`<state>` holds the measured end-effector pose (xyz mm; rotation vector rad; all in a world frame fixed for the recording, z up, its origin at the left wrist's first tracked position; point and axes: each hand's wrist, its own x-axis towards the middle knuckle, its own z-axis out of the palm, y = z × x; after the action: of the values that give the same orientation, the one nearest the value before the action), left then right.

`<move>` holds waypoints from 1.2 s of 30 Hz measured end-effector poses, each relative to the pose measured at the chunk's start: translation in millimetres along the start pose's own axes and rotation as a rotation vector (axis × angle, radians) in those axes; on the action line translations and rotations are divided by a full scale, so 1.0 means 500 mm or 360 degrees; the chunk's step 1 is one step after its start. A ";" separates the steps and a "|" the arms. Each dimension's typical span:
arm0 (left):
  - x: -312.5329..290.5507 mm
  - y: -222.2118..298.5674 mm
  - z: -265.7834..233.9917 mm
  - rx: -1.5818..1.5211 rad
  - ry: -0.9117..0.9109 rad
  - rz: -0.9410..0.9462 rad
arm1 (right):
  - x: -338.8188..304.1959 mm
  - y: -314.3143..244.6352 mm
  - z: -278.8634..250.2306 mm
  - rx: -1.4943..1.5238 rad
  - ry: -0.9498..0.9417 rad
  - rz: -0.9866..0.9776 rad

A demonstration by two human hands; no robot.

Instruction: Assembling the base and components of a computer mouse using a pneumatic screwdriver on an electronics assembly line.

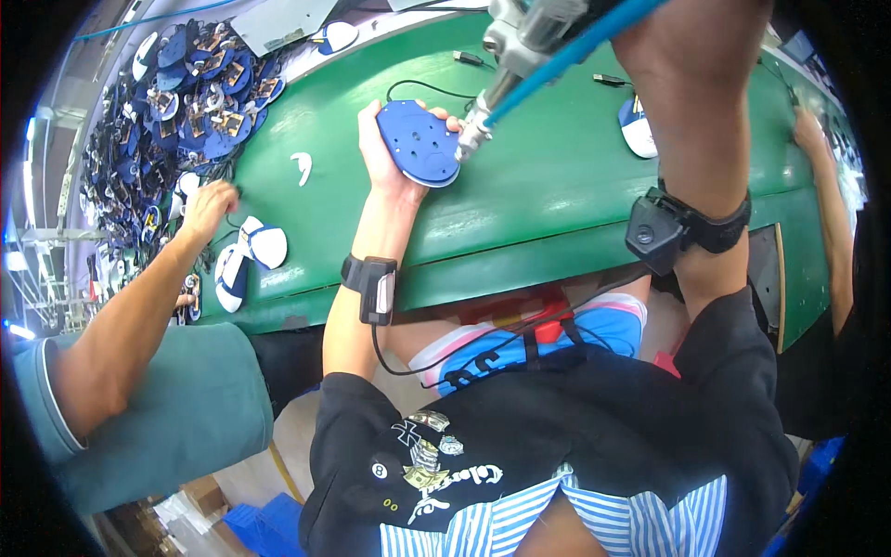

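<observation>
Gripping a blue shell (418, 144), the left hand (388, 174) sits between heaped casings (190, 97) and an overhanging tool (512, 67); right hand's (694, 26) hold unclear.

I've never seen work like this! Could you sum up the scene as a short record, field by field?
Left hand: grips the blue mouse-shaped piece
Right arm: extends past the top edge; fingers out of view
Tool: metal, beside a blue hose; tip near the piece's right edge, contact unclear
Surface: green table
Pile: blue parts and cables, at left
Other people: one hand at left, another hand at far right
</observation>
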<state>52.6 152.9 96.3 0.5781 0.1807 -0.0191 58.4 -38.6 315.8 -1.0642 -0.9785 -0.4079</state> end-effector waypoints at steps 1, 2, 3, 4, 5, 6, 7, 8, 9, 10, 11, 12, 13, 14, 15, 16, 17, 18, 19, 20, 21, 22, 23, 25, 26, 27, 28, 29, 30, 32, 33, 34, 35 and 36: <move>0.003 -0.003 -0.003 0.0025 -0.0054 -0.0003 | 0.004 -0.015 -0.006 0.0017 -0.0054 0.0048; 0.005 -0.005 -0.005 0.0049 -0.0107 -0.0004 | 0.001 -0.013 -0.004 0.0096 -0.0040 0.0175; 0.007 -0.008 -0.006 -0.0030 -0.0088 0.0001 | -0.001 -0.012 -0.002 0.0165 0.0007 0.0309; 0.003 -0.006 0.008 -0.0141 -0.0022 -0.0012 | -0.009 -0.004 0.003 0.0223 0.0038 0.0452; 0.002 -0.005 0.003 -0.0077 -0.0071 -0.0006 | -0.016 0.001 0.008 0.0258 0.0057 0.0567; 0.002 -0.003 -0.001 -0.0013 -0.0121 -0.0001 | -0.024 0.004 0.014 0.0275 0.0067 0.0640; 0.000 -0.005 0.002 -0.0017 -0.0117 0.0000 | -0.028 0.006 0.018 0.0285 0.0072 0.0696; -0.002 -0.008 0.008 0.0038 -0.0041 0.0016 | -0.033 0.009 0.024 0.0281 0.0081 0.0729; -0.004 -0.010 0.010 0.0093 0.0035 0.0032 | -0.034 0.010 0.025 0.0282 0.0079 0.0734; -0.003 -0.008 0.006 0.0091 0.0038 0.0038 | -0.034 0.010 0.028 0.0326 0.0089 0.0762; -0.002 -0.007 -0.003 0.0093 0.0005 0.0049 | -0.034 0.010 0.030 0.0370 0.0099 0.0790; -0.001 -0.006 -0.010 0.0095 -0.0026 0.0060 | -0.037 0.017 0.032 0.0375 0.0093 0.0791; 0.002 -0.008 -0.010 0.0094 -0.0028 0.0059 | -0.041 0.029 0.032 0.0304 0.0081 0.0702; 0.003 -0.011 -0.011 0.0124 -0.0020 0.0086 | -0.044 0.034 0.033 0.0233 0.0069 0.0614; 0.005 -0.012 -0.011 0.0155 -0.0011 0.0113 | -0.045 0.032 0.033 0.0233 0.0069 0.0615; 0.006 -0.012 -0.013 0.0155 -0.0008 0.0112 | -0.044 0.024 0.037 0.0130 0.0081 0.0674; 0.008 -0.012 -0.016 0.0158 -0.0024 0.0104 | -0.045 0.020 0.040 0.0027 0.0093 0.0734; 0.008 -0.012 -0.019 0.0161 -0.0039 0.0096 | -0.046 0.020 0.041 0.0029 0.0094 0.0739; 0.006 -0.011 -0.018 0.0161 -0.0036 0.0095 | -0.046 0.022 0.042 0.0136 0.0119 0.0758; 0.005 -0.011 -0.018 0.0173 -0.0011 0.0086 | -0.047 0.024 0.043 0.0243 0.0144 0.0779; 0.003 -0.011 -0.020 0.0186 0.0016 0.0077 | -0.048 0.027 0.045 0.0246 0.0145 0.0785; 0.007 -0.009 -0.026 0.0184 0.0022 0.0077 | -0.047 0.031 0.049 0.0189 0.0135 0.0799; 0.013 -0.008 -0.035 0.0196 -0.0033 0.0094 | -0.047 0.035 0.052 0.0132 0.0126 0.0814; 0.011 -0.008 -0.028 0.0211 -0.0090 0.0107 | -0.053 0.038 0.049 0.0269 0.0129 0.0902; 0.002 -0.009 -0.008 0.0185 -0.0095 0.0084 | -0.058 0.036 0.042 0.0404 0.0135 0.0980; -0.003 -0.011 0.007 0.0161 -0.0103 0.0060 | -0.062 0.043 0.018 0.0239 -0.0114 0.0722; 0.003 -0.012 -0.008 0.0170 -0.0103 0.0066 | -0.073 0.055 0.031 0.0248 -0.0113 0.0714; 0.024 -0.018 -0.038 0.0105 -0.0038 0.0027 | -0.085 0.080 0.056 0.0107 0.0078 0.0517; 0.039 -0.020 -0.048 0.0043 0.0025 -0.0021 | -0.095 0.101 0.079 -0.0035 0.0276 0.0320; 0.017 -0.019 -0.011 0.0056 0.0010 -0.0045 | -0.071 0.112 0.020 0.0240 -0.0016 0.0134; -0.002 -0.018 0.016 0.0080 0.0053 -0.0071 | -0.078 0.118 0.005 0.0227 0.0032 0.0209; -0.008 -0.009 0.035 0.0106 0.0097 -0.0076 | -0.074 0.118 0.006 0.0229 0.0068 0.0276; 0.000 -0.003 0.020 0.0096 0.0184 0.0026 | -0.071 0.088 0.011 0.0352 0.0151 0.0442; -0.001 0.015 -0.003 0.0050 -0.0037 -0.0091 | -0.058 0.072 -0.028 0.0375 -0.0063 0.0371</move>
<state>52.6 159.8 99.3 0.6037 0.1743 -0.0842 74.9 -38.6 270.2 -0.9608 -0.9004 -0.0783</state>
